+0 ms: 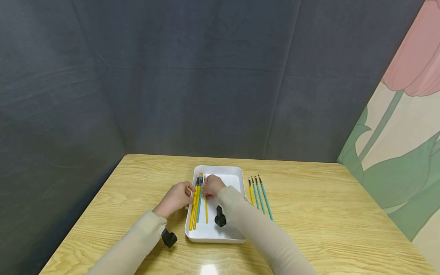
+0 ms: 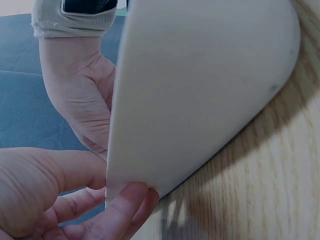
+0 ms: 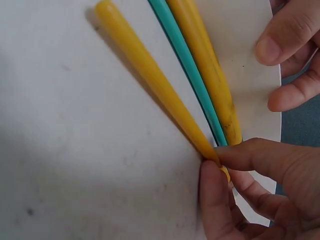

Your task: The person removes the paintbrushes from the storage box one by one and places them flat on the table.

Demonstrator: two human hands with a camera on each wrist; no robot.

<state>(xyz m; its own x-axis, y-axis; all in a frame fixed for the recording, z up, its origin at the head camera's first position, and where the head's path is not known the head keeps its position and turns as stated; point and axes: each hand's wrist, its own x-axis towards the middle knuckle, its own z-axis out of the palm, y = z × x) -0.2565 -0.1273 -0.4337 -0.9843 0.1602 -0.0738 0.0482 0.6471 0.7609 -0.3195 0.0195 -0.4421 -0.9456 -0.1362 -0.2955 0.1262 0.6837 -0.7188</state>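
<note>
A white tray (image 1: 216, 240) stands on the table, paintbrushes lying along its left side with bristles toward the far end. My right hand (image 1: 212, 185) reaches into it and pinches a thin yellow paintbrush (image 3: 155, 85) between thumb and fingers. That brush's handle end points back toward me, just right of a teal paintbrush (image 1: 198, 210) and thicker yellow paintbrushes (image 1: 191, 214). At the tray's left wall, my left hand (image 1: 177, 198) grips the rim, thumb over the inside and fingers against the outer face, as the left wrist view shows.
Right of the tray, a yellow paintbrush (image 1: 251, 193) and several teal paintbrushes (image 1: 266, 198) lie side by side on the wooden table (image 1: 326, 214), partly behind my right sleeve (image 1: 254, 221). A dark curtain (image 1: 206, 84) hangs behind the table.
</note>
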